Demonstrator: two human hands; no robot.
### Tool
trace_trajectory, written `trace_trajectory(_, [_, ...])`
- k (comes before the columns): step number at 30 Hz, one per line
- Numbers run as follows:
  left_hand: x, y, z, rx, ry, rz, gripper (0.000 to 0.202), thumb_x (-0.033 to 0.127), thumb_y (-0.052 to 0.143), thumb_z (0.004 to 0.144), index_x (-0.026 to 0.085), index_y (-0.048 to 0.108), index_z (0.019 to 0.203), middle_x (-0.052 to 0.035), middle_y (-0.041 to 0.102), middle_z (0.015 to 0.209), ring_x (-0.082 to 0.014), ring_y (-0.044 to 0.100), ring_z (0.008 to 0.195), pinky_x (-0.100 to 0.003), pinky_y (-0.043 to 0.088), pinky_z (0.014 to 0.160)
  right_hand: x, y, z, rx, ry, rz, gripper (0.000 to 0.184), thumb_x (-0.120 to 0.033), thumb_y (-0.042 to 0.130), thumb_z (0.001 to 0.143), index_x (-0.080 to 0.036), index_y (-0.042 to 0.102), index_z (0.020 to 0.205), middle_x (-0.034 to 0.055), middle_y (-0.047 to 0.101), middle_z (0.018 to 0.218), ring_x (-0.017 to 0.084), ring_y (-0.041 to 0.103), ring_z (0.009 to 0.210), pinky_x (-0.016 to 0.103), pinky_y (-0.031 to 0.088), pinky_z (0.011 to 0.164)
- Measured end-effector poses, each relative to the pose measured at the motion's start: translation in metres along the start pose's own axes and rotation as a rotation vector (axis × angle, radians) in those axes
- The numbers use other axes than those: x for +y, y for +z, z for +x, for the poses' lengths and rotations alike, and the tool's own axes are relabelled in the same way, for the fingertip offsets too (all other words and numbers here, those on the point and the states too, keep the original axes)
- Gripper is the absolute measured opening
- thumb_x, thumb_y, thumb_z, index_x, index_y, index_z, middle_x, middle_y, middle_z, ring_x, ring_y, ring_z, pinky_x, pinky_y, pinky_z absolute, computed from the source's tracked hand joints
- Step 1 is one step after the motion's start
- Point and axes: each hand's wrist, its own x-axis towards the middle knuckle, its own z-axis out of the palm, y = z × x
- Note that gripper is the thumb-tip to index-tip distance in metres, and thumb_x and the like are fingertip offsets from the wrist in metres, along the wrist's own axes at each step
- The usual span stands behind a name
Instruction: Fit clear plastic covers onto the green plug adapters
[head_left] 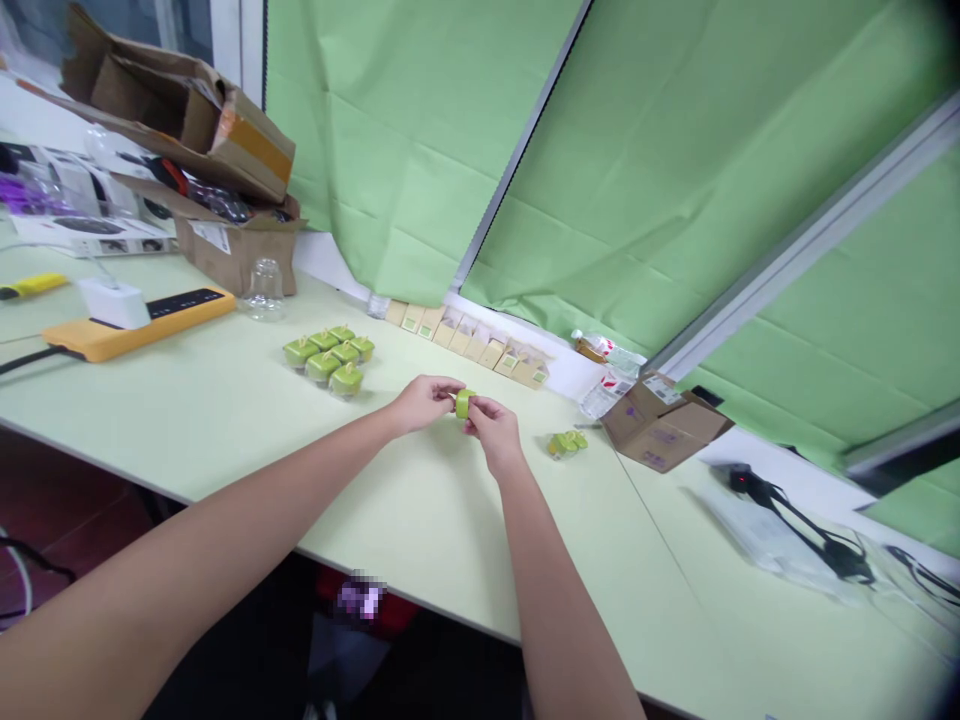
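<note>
We pinched the small green cap [463,403] between our left hand [424,402] and right hand [491,430] grips; it seemed light, stiff, best held by its rim.

Pale green table [225,420] beneath creased green blinds [660,180], floor [67,500] perhaps reddish.

The worktop [225,420] is pale green. At its centre sits a lime-green cap [463,403]; at ten o'clock from it, green jars [330,358]. A yellow-and-black power strip [142,318] lies at nine o'clock, green curtains [637,170] at twelve, a brown box [664,420] at three.
</note>
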Motion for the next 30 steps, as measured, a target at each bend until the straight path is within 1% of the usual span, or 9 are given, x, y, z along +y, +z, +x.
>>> trace_trajectory(3, [0.002, 0.0, -0.001, 0.012, -0.014, -0.062, 0.034, 0.012, 0.072, 0.066, 0.012, 0.071, 0.1, -0.0095, 0.074, 0.098, -0.0191, 0.069, 0.086, -0.037, 0.053, 0.088, -0.002, 0.0, 0.0, 0.016, -0.001, 0.003, 0.03, -0.036, 0.076, 0.062, -0.017, 0.073, 0.084, -0.0017, 0.065, 0.064, 0.009, 0.054, 0.052, 0.026, 0.052, 0.056])
trace_trajectory(5, [0.002, 0.0, -0.002, 0.021, -0.035, -0.072, 0.027, 0.013, 0.073, 0.066, 0.011, 0.073, 0.092, -0.0081, 0.074, 0.089, -0.0182, 0.069, 0.08, -0.036, 0.055, 0.086, -0.002, 0.0, 0.0, 0.032, -0.014, -0.01, 0.029, -0.035, 0.076, 0.062, -0.016, 0.073, 0.084, -0.0012, 0.065, 0.064, 0.01, 0.055, 0.051, 0.027, 0.053, 0.056])
trace_trajectory(8, [0.003, 0.001, -0.003, 0.05, -0.069, -0.063, 0.017, 0.016, 0.075, 0.066, 0.01, 0.073, 0.082, -0.0061, 0.073, 0.076, -0.017, 0.068, 0.072, -0.035, 0.056, 0.081, -0.002, 0.002, -0.001, 0.055, -0.076, -0.063, 0.027, -0.035, 0.073, 0.063, -0.016, 0.072, 0.083, 0.0001, 0.066, 0.065, 0.011, 0.055, 0.05, 0.028, 0.054, 0.053])
trace_trajectory(11, [0.004, 0.003, -0.004, 0.055, -0.07, -0.068, 0.021, 0.022, 0.075, 0.067, 0.011, 0.075, 0.084, -0.0064, 0.075, 0.081, -0.0176, 0.069, 0.076, -0.034, 0.056, 0.083, -0.001, 0.002, 0.0, 0.077, -0.135, -0.125, 0.028, -0.037, 0.07, 0.065, -0.015, 0.072, 0.083, 0.002, 0.069, 0.072, 0.011, 0.055, 0.049, 0.028, 0.054, 0.051])
trace_trajectory(13, [0.006, 0.004, -0.005, 0.034, -0.063, -0.075, 0.023, 0.027, 0.074, 0.069, 0.012, 0.076, 0.087, -0.0065, 0.075, 0.086, -0.0185, 0.07, 0.08, -0.034, 0.056, 0.085, 0.001, 0.001, 0.0, 0.084, -0.153, -0.169, 0.028, -0.039, 0.069, 0.067, -0.016, 0.072, 0.082, 0.0026, 0.07, 0.074, 0.012, 0.056, 0.048, 0.028, 0.053, 0.05])
trace_trajectory(18, [0.004, 0.0, -0.004, -0.084, -0.018, -0.025, 0.024, 0.032, 0.07, 0.073, 0.013, 0.077, 0.087, -0.0039, 0.075, 0.085, -0.0196, 0.07, 0.085, -0.033, 0.055, 0.087, 0.002, -0.002, -0.001, 0.093, -0.145, -0.23, 0.026, -0.039, 0.068, 0.068, -0.016, 0.072, 0.08, 0.002, 0.068, 0.069, 0.013, 0.057, 0.047, 0.026, 0.049, 0.046])
trace_trajectory(20, [0.001, -0.002, -0.003, -0.105, -0.006, 0.011, 0.022, 0.031, 0.069, 0.074, 0.014, 0.077, 0.086, -0.0028, 0.074, 0.081, -0.0191, 0.069, 0.083, -0.032, 0.055, 0.086, 0.0, -0.001, -0.002, 0.086, -0.152, -0.238, 0.026, -0.039, 0.069, 0.068, -0.016, 0.072, 0.08, 0.0028, 0.069, 0.071, 0.013, 0.057, 0.048, 0.025, 0.049, 0.046])
trace_trajectory(25, [-0.008, -0.002, 0.0, -0.099, -0.015, 0.067, 0.015, 0.023, 0.064, 0.072, 0.013, 0.072, 0.08, -0.0023, 0.071, 0.075, -0.0173, 0.069, 0.074, -0.032, 0.057, 0.078, -0.004, 0.003, -0.008, 0.069, -0.211, -0.309, 0.026, -0.039, 0.066, 0.07, -0.017, 0.074, 0.082, 0.0051, 0.073, 0.084, 0.011, 0.057, 0.047, 0.025, 0.048, 0.045])
trace_trajectory(30, [-0.012, -0.001, 0.0, -0.12, -0.008, 0.117, 0.011, 0.023, 0.058, 0.076, 0.015, 0.064, 0.079, -0.0021, 0.068, 0.075, -0.017, 0.07, 0.073, -0.03, 0.056, 0.074, -0.003, 0.004, -0.007, 0.072, -0.232, -0.34, 0.026, -0.037, 0.063, 0.072, -0.018, 0.074, 0.086, 0.0041, 0.073, 0.083, 0.013, 0.06, 0.049, 0.025, 0.05, 0.049])
